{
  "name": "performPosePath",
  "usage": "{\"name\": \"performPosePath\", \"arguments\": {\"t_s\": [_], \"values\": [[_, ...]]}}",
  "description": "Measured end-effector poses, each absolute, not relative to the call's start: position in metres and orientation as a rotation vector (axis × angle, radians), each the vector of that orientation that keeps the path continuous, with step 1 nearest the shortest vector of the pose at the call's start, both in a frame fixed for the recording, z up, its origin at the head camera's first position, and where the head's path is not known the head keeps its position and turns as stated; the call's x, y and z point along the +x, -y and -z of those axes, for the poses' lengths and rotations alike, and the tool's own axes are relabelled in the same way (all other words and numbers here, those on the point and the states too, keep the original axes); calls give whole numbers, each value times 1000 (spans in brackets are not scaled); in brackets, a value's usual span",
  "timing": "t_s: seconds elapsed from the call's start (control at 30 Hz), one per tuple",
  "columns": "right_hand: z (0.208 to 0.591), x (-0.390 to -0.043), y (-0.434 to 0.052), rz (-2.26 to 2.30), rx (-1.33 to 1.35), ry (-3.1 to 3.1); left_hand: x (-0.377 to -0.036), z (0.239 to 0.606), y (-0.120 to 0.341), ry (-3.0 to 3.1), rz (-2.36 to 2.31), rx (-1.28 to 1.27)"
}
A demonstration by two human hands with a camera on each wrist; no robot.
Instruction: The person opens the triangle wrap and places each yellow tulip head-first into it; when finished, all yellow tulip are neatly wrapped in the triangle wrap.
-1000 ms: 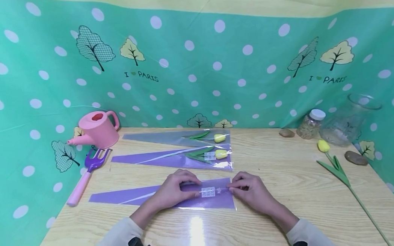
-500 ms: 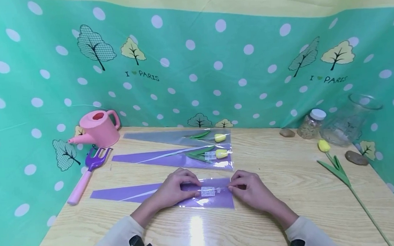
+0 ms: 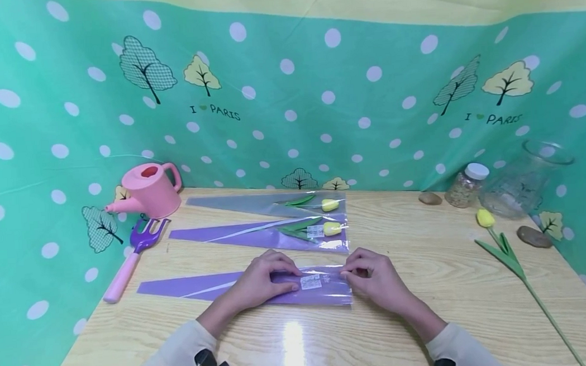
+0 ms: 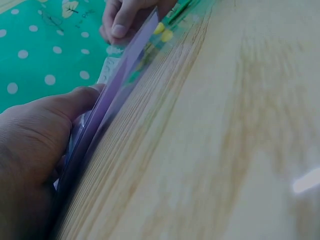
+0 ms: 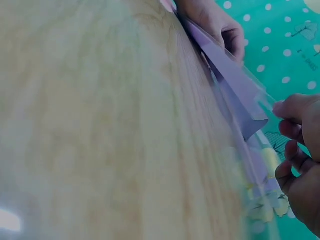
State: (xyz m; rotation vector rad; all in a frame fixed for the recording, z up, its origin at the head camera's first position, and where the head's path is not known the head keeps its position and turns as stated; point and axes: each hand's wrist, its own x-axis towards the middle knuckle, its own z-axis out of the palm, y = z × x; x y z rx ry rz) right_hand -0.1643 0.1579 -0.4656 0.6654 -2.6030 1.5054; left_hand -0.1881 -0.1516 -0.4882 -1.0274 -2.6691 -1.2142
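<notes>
A purple flower wrapping sleeve (image 3: 280, 298) with a clear front and a white printed label lies lengthwise on the table, wide end to the right. Thumb and fingers of my left hand (image 3: 263, 280) are spread apart across its middle and rest on it. With thumb and index finger my right hand (image 3: 376, 276) pinches the clear film at the wide end. The right wrist view shows that film (image 5: 265, 100) standing a little apart from the purple back layer (image 5: 250, 125). Beyond lie a purple sleeve (image 3: 251, 239) and a grey sleeve (image 3: 239, 206), each with a yellow tulip inside.
A loose yellow tulip (image 3: 517, 270) lies at the right. Behind it stand a lidded jar (image 3: 466, 186) and a glass vase (image 3: 512, 192), with stones (image 3: 534, 236) nearby. At the left are a pink watering can (image 3: 149, 189) and a hand fork (image 3: 131, 260).
My right hand has shifted slightly, and the sleeve's wide end has lifted and changed shape under its pinch. My left hand stays at the middle of the sleeve.
</notes>
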Motion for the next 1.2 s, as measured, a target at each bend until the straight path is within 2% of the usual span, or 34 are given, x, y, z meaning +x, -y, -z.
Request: {"name": "performPosePath", "arguments": {"t_s": [0.4, 0.77, 0.93, 1.1, 1.2], "values": [[455, -168, -153, -1412, 742, 2439, -188, 473, 147, 2549, 1065, -1028], [437, -174, -162, -1536, 643, 2409, -193, 476, 137, 2496, 1288, -788], [429, -176, -201, -1607, 511, 2382, -196, 479, 136, 2421, 1381, -672], [429, -166, -266, -1544, 227, 2483, -200, 479, 137, 2385, 1407, -617], [435, -158, -307, -1681, 83, 2465, -204, 480, 137, 2381, 1405, -611]]}}
